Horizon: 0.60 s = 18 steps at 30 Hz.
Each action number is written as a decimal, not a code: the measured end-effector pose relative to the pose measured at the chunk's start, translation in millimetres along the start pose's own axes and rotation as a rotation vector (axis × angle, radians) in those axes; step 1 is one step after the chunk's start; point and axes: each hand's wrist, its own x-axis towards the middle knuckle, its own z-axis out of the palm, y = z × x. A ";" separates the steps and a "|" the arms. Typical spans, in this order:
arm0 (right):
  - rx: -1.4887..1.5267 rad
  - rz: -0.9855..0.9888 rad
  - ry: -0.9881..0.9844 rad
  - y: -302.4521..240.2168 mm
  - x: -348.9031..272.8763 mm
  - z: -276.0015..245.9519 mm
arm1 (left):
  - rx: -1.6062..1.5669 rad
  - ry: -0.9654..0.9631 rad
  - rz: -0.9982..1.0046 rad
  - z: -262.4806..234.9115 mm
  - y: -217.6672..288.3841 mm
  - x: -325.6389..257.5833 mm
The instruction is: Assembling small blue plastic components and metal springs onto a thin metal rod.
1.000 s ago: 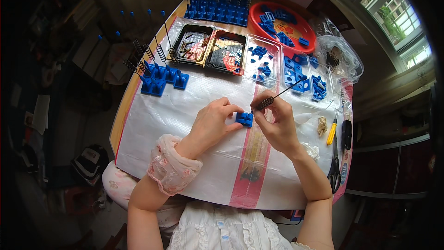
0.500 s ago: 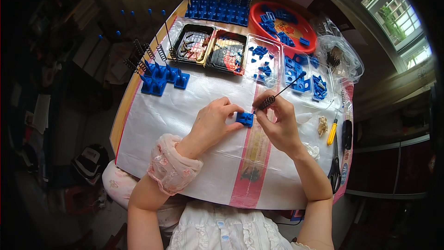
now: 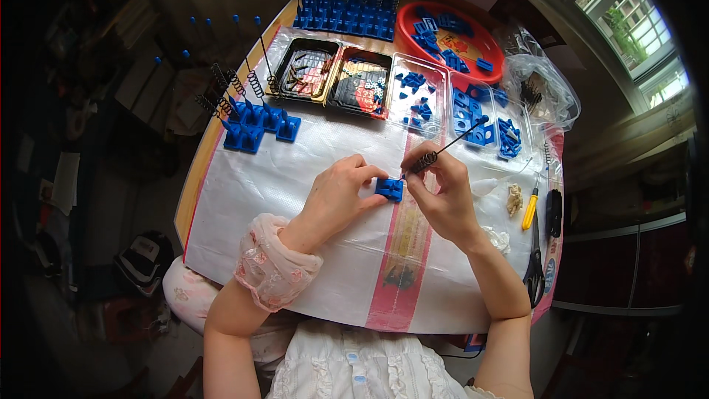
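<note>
My left hand (image 3: 336, 199) pinches a small blue plastic block (image 3: 389, 189) just above the white table cover (image 3: 295, 177). My right hand (image 3: 442, 196) grips a thin black rod with a coiled spring (image 3: 436, 155) near its lower end; the rod's tip meets the top of the block and its free end slants up to the right. Both hands touch around the block at the middle of the table.
Finished blue blocks with springs and rods (image 3: 255, 122) stand at the left. Behind lie two black trays (image 3: 306, 70), clear trays of blue parts (image 3: 417, 92), a red bowl (image 3: 450, 37) and a plastic bag (image 3: 543, 89). Scissors (image 3: 535, 266) and a yellow-handled tool (image 3: 530, 210) lie at the right edge.
The rod in my right hand has tilted more to the right and its lower end has come down onto the block. My left hand has stayed put.
</note>
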 end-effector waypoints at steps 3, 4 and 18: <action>-0.012 0.011 -0.008 -0.7 -0.6 -1.1 | 0.001 0.002 0.000 -0.1 0.0 0.0; -0.010 0.008 -0.012 -0.8 -0.4 -1.1 | 0.002 0.003 0.001 -0.4 0.1 0.0; -0.013 0.061 -0.082 -3.0 -2.0 -2.3 | 0.001 0.008 0.008 0.8 -1.1 -0.6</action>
